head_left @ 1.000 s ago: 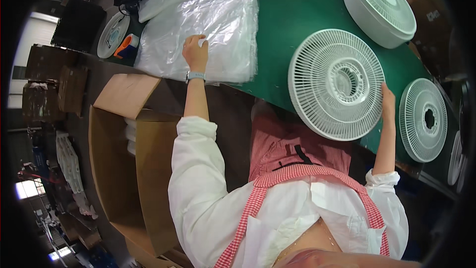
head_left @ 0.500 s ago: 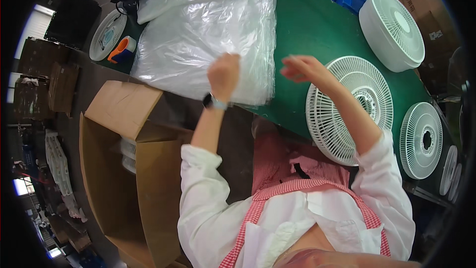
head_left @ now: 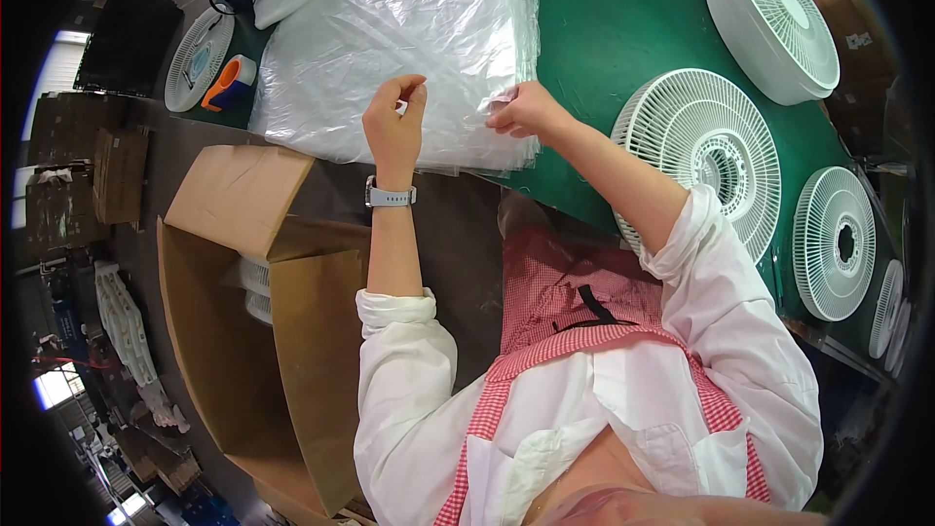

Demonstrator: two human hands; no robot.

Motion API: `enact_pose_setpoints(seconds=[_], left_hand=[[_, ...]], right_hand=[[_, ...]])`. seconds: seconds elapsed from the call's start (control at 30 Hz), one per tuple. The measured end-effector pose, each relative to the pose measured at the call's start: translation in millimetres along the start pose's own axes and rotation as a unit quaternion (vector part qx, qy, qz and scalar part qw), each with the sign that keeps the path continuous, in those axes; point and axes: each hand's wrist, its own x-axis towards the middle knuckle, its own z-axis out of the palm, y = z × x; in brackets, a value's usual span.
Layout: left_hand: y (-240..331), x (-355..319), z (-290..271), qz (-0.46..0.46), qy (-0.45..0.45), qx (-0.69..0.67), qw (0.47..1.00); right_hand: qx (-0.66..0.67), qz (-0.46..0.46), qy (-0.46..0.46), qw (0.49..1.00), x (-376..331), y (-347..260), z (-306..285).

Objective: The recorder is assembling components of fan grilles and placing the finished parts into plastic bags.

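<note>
Lying at the near edge of the green worktop point(head_left: 609, 49), clear plastic bags point(head_left: 419, 29) form a stack; rightward rests a white fan grille point(head_left: 672, 122). The right hand point(head_left: 526, 114) pinches the bags' right side; the left hand point(head_left: 392, 131) curls over them, hold unclear.

Bright glare on the plastic sheets point(head_left: 419, 24), dark curved fisheye edges

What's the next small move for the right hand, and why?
Probably lift the pinched edge of the clear plastic slightly, to part the top layer. The right hand already has it bunched between thumb and fingers near the corner, while the left hand is over the pile with no clear grip showing.
</note>
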Motion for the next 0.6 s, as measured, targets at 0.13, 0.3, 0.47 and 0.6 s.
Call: enact_pose_setpoints(seconds=[0.13, 0.3, 0.47, 0.6], left_hand=[[-6, -3, 14, 0.032, -0.031, 0.037, 0.998], [7, -2, 43, 0.077, -0.131, 0.151, 0.977], [-11, 24, 51, -0.119, -0.174, -0.101, 0.972], [24, 40, 54, -0.191, -0.11, -0.303, 0.927]], right_hand=[[0.075, -0.039, 0.093, 0.992, -7, -6, 5], [0.107, -0.107, 0.133, 0.979, 4, -11, 15], [-0.055, -0.247, 0.166, 0.953, 12, -14, 5], [-0.108, -0.37, 0.2, 0.901, 4, -33, -47]])
